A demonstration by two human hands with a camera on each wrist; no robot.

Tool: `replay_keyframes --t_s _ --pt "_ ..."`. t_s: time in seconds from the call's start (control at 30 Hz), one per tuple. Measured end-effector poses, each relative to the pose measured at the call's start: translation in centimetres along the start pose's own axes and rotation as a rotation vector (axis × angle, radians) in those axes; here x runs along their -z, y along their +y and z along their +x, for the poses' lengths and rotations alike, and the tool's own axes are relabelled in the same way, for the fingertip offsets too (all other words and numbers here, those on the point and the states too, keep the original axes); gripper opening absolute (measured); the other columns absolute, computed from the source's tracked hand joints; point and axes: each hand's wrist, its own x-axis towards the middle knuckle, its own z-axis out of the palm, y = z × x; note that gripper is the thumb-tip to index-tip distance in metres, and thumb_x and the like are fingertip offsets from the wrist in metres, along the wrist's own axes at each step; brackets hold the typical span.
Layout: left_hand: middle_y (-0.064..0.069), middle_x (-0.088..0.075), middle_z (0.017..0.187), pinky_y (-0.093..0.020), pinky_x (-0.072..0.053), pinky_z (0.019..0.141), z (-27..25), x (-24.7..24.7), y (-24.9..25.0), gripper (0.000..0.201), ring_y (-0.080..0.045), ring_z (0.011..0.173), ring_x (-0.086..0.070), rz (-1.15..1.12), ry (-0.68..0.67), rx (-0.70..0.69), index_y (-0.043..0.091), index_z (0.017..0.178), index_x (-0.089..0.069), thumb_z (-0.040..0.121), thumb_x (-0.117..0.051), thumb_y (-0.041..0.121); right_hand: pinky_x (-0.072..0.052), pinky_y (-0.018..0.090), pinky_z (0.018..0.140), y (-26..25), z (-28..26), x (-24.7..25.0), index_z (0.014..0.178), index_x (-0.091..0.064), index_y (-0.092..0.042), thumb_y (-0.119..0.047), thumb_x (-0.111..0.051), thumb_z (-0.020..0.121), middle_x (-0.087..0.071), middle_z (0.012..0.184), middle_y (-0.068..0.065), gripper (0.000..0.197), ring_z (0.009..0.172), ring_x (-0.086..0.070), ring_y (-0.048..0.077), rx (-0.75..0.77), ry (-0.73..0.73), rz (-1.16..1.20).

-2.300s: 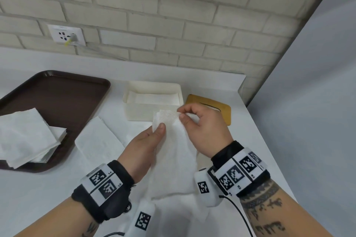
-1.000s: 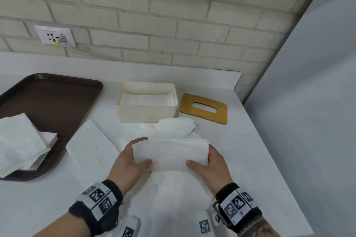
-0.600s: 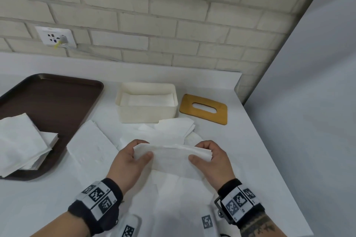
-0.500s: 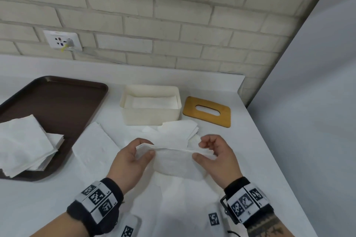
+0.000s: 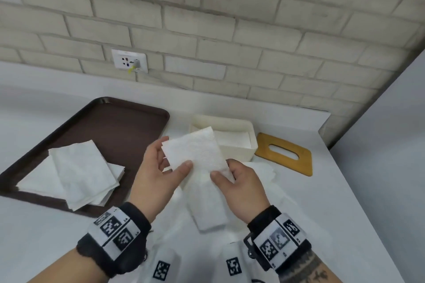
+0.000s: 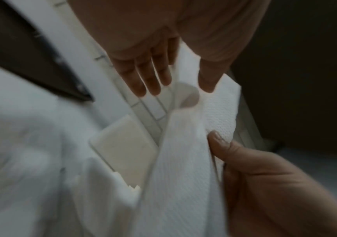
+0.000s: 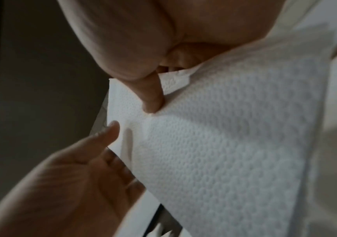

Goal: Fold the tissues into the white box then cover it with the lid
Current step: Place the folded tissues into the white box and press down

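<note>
I hold a folded white tissue [image 5: 199, 156] up over the table, just in front of the white box [image 5: 249, 145]. It hangs lengthwise, its lower end near my wrists. My left hand [image 5: 175, 153] pinches its left edge, thumb in front and fingers behind. My right hand [image 5: 223, 170] pinches the right edge with its thumb [image 7: 152, 102] pressed on the embossed face. The box is open with folded tissues lying inside. The wooden lid [image 5: 285, 163], with an oval slot, lies flat to the right of the box. The left wrist view shows the tissue [image 6: 183, 160] and box [image 6: 123, 144], blurred.
A brown tray [image 5: 119, 126] at the left carries a stack of unfolded tissues [image 5: 80, 170]. More loose tissues [image 5: 264, 170] lie on the white table under and beside my hands. A brick wall with a socket [image 5: 129, 62] stands behind; the table's right edge is close.
Both hands lifted the folded tissue off the table and turned it from crosswise to lengthwise, bringing it up toward the box. The head view shifted right and down.
</note>
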Motion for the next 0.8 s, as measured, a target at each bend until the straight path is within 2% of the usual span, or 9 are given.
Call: replay_keyframes --t_s 0.1,0.17,0.23,0.3,0.37,0.43,0.53,0.7,0.8 --pt "0.002 -0.076 0.118 -0.041 -0.056 0.094 0.2 1.5 -0.6 0.046 -0.017 0.11 -0.073 -0.129 -0.12 0.128 0.021 0.131 -0.061 0.089 -0.077 0.032 -0.059 0.036 0.083 -1.4 0.8 -3.4 0.097 -0.071 -0.019 -0.029 -0.067 0.092 -0.076 0.093 -0.007 0.011 0.084 -0.072 0.007 -0.051 -0.048 0.163" --pt "-0.004 -0.079 0.11 -0.048 -0.057 0.095 0.4 2.5 -0.9 0.028 -0.025 0.104 -0.075 -0.13 -0.09 0.182 0.015 0.121 -0.07 0.097 -0.067 0.029 -0.06 0.038 0.083 -1.5 1.3 -5.7 0.099 -0.072 -0.017 -0.03 -0.068 0.092 -0.077 0.094 -0.004 0.015 0.086 -0.073 0.012 -0.076 -0.097 0.196" --pt "-0.007 -0.08 0.101 -0.045 -0.059 0.089 0.8 3.8 -1.2 0.023 -0.029 0.097 -0.077 -0.113 0.01 0.221 0.011 0.114 -0.073 0.101 -0.061 0.025 -0.059 0.037 0.083 -1.0 2.0 -7.4 0.098 -0.071 -0.017 -0.032 -0.069 0.091 -0.077 0.093 -0.003 0.017 0.086 -0.074 0.015 -0.13 -0.132 0.247" --pt "-0.006 -0.08 0.095 -0.038 -0.058 0.078 1.5 5.7 -1.5 0.021 -0.029 0.089 -0.076 -0.065 0.122 0.237 0.011 0.108 -0.073 0.102 -0.06 0.027 -0.054 0.03 0.084 -0.3 2.8 -8.7 0.101 -0.07 -0.019 -0.036 -0.063 0.094 -0.075 0.097 -0.007 0.02 0.088 -0.07 0.012 -0.21 -0.137 0.241" --pt "-0.004 -0.078 0.09 -0.034 -0.053 0.069 2.0 7.6 -1.5 0.019 -0.027 0.083 -0.074 -0.044 0.201 0.25 0.014 0.1 -0.072 0.102 -0.061 0.03 -0.047 0.028 0.094 0.7 4.0 -9.8 0.119 -0.063 -0.02 -0.042 -0.055 0.096 -0.066 0.117 -0.008 0.032 0.107 -0.062 0.014 -0.255 -0.155 -0.061" --pt "-0.002 -0.074 0.085 -0.031 -0.047 0.061 2.0 8.8 -1.4 0.02 -0.023 0.076 -0.069 -0.022 0.223 0.258 0.015 0.096 -0.069 0.103 -0.059 0.031 -0.042 0.035 0.103 1.6 5.0 -11.3 0.134 -0.049 -0.018 -0.047 -0.052 0.095 -0.051 0.133 0.0 0.049 0.125 -0.048 0.022 -0.286 -0.211 -0.507" --pt "-0.003 -0.071 0.084 -0.029 -0.045 0.058 1.9 9.7 -1.5 0.021 -0.021 0.074 -0.065 -0.006 0.22 0.279 0.013 0.098 -0.067 0.103 -0.059 0.031 -0.041 0.04 0.101 1.8 6.1 -13.4 0.13 -0.047 -0.015 -0.048 -0.059 0.091 -0.047 0.132 0.006 0.052 0.127 -0.041 0.027 -0.321 -0.234 -0.842" --pt "-0.008 -0.075 0.094 -0.033 -0.05 0.067 2.1 10.3 -1.9 0.021 -0.029 0.088 -0.07 -0.024 0.215 0.314 0.012 0.101 -0.068 0.103 -0.059 0.031 -0.051 0.031 0.088 1.8 6.9 -13.7 0.107 -0.062 -0.015 -0.025 -0.061 0.089 -0.066 0.115 0.005 0.02 0.105 -0.063 0.026 -0.358 -0.315 -0.783" --pt "-0.009 -0.077 0.093 -0.037 -0.053 0.073 2.3 10.1 -1.6 0.022 -0.032 0.088 -0.072 -0.026 0.2 0.308 0.013 0.098 -0.069 0.102 -0.061 0.033 -0.052 0.027 0.082 1.4 6.3 -10.9 0.107 -0.066 -0.009 -0.025 -0.062 0.088 -0.067 0.111 0.005 0.026 0.101 -0.064 0.023 -0.338 -0.27 -0.644"
